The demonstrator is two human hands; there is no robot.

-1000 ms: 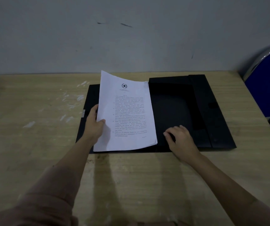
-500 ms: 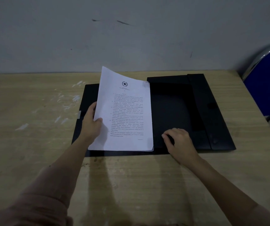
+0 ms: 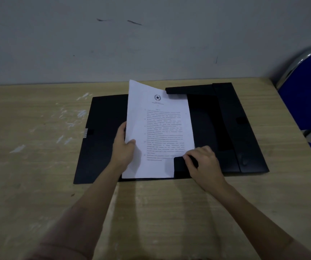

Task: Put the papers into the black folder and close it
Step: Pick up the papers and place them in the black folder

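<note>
A black folder (image 3: 102,147) lies open and flat on the wooden table. A stack of white printed papers (image 3: 160,134) rests tilted across its middle, with the right edge reaching onto the right half. My left hand (image 3: 123,147) grips the papers' left edge, thumb on top. The papers' top right corner sits under the folder's far inner flap (image 3: 188,90). My right hand (image 3: 203,164) pinches the near inner flap (image 3: 179,164), which overlaps the papers' bottom right corner.
A blue chair with a chrome frame (image 3: 306,94) stands at the table's right edge. White scuff marks (image 3: 72,121) dot the table (image 3: 38,184) left of the folder. A grey wall runs right behind the table.
The papers have slid to the right, their right corners now tucked under the folder's inner flaps. My right hand has taken hold of the near flap and lifted it over the paper corner.
</note>
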